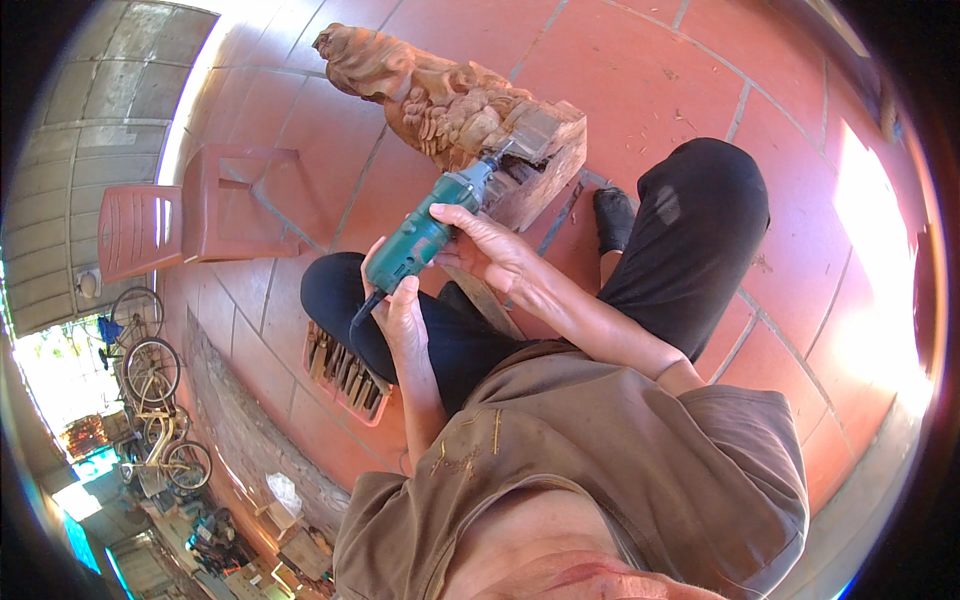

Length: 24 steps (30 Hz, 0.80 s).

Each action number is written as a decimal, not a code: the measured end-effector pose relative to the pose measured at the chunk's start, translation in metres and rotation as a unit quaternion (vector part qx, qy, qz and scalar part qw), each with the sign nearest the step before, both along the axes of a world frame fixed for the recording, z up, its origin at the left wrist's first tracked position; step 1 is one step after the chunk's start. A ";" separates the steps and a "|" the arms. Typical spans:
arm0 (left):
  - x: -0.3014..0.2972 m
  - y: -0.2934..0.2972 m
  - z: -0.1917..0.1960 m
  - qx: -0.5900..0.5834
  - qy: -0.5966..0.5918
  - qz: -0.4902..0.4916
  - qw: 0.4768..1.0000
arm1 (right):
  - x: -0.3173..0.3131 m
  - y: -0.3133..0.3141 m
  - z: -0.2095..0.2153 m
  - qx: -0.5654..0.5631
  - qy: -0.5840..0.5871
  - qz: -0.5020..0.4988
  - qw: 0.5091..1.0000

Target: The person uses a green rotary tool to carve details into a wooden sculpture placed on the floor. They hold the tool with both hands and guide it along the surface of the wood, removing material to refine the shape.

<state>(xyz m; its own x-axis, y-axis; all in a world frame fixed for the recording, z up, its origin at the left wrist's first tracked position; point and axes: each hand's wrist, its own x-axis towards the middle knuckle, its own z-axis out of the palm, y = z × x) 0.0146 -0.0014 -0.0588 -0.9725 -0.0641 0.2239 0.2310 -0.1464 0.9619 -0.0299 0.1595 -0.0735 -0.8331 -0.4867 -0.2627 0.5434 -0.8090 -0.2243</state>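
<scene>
A green die grinder [413, 240] is held in both hands above my lap, its metal nose and thin bit pointing up and to the right. My left hand [398, 310] wraps the rear end, near the black cord. Farther forward, my right hand [482, 245] grips the body from the right side, thumb along the top. Just beyond the bit lies a carved wooden sculpture [455, 105] with relief figures and a squared block base. The bit overlaps the base in the picture; I cannot tell whether it touches the wood.
Beside my left knee sits a red tray [372, 410] of carving tools [345, 372]. A reddish plastic chair [215, 215] stands at the left on the tiled floor [640, 85]. Bicycles [155, 375] and a cluttered heap of things [215, 540] are at the far left.
</scene>
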 end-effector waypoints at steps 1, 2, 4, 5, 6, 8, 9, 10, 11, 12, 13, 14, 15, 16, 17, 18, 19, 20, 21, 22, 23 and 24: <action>-0.001 0.000 0.000 0.001 0.000 -0.002 1.000 | -0.001 -0.001 -0.001 -0.003 0.001 0.000 1.000; -0.001 0.000 0.001 0.003 0.000 -0.003 1.000 | -0.001 -0.002 -0.002 0.000 0.001 -0.002 1.000; -0.001 0.004 0.003 0.019 -0.018 0.011 1.000 | -0.002 -0.002 -0.003 0.007 0.001 -0.005 1.000; 0.000 0.005 0.004 0.027 -0.027 0.018 0.999 | -0.002 -0.003 -0.003 0.001 0.003 -0.004 1.000; 0.000 0.006 0.005 0.027 -0.026 0.020 0.999 | -0.003 -0.003 -0.003 -0.005 0.004 -0.003 1.000; -0.001 0.007 0.006 0.027 -0.023 0.024 0.999 | -0.004 -0.003 -0.003 -0.012 0.008 -0.003 1.000; -0.001 0.008 0.006 0.026 -0.022 0.025 0.999 | -0.005 -0.002 -0.002 -0.013 0.010 -0.004 1.000; -0.002 0.010 0.006 0.026 -0.022 0.026 0.999 | -0.006 -0.002 -0.002 -0.014 0.012 -0.005 1.000; -0.002 0.010 0.007 0.026 -0.021 0.027 0.999 | -0.007 -0.002 -0.002 -0.016 0.015 -0.004 1.000; -0.003 0.009 0.006 0.028 -0.020 0.024 0.999 | -0.007 -0.002 -0.003 -0.018 0.017 -0.004 1.000; -0.003 0.007 0.003 0.030 -0.020 0.020 0.999 | -0.008 -0.002 -0.003 -0.019 0.020 -0.003 1.000; -0.003 0.005 0.001 0.032 -0.020 0.017 0.999 | -0.007 -0.002 -0.003 -0.015 0.024 -0.004 1.000; -0.004 0.004 0.000 0.036 -0.018 0.015 0.999 | -0.007 -0.002 -0.003 -0.012 0.029 -0.005 0.999; -0.004 0.003 0.000 0.040 -0.016 0.013 0.999 | -0.007 -0.002 -0.002 -0.008 0.034 -0.006 0.999; -0.004 0.003 -0.001 0.045 -0.016 0.011 0.999 | -0.006 -0.002 -0.001 -0.007 0.030 -0.007 0.999; -0.005 0.002 -0.002 0.048 -0.018 0.006 0.999 | -0.005 -0.002 0.000 -0.006 0.027 -0.007 1.000; -0.005 0.001 -0.002 0.050 -0.020 0.000 0.999 | -0.004 -0.002 0.001 -0.005 0.024 -0.009 1.000; -0.005 0.000 -0.002 0.052 -0.023 -0.006 0.998 | -0.002 -0.001 0.003 -0.008 0.013 -0.022 1.000; -0.005 0.000 -0.002 0.051 -0.024 -0.007 0.998 | -0.001 -0.001 0.007 -0.011 0.003 -0.035 0.999; -0.005 0.000 -0.002 0.051 -0.026 -0.007 0.998 | 0.000 -0.001 0.008 -0.013 -0.008 -0.048 0.999; -0.005 0.001 -0.002 0.051 -0.027 -0.009 0.998 | 0.001 -0.001 0.008 -0.013 -0.010 -0.052 0.999; -0.005 0.003 -0.001 0.052 -0.026 -0.015 0.998 | 0.002 -0.001 0.006 -0.013 -0.013 -0.055 0.998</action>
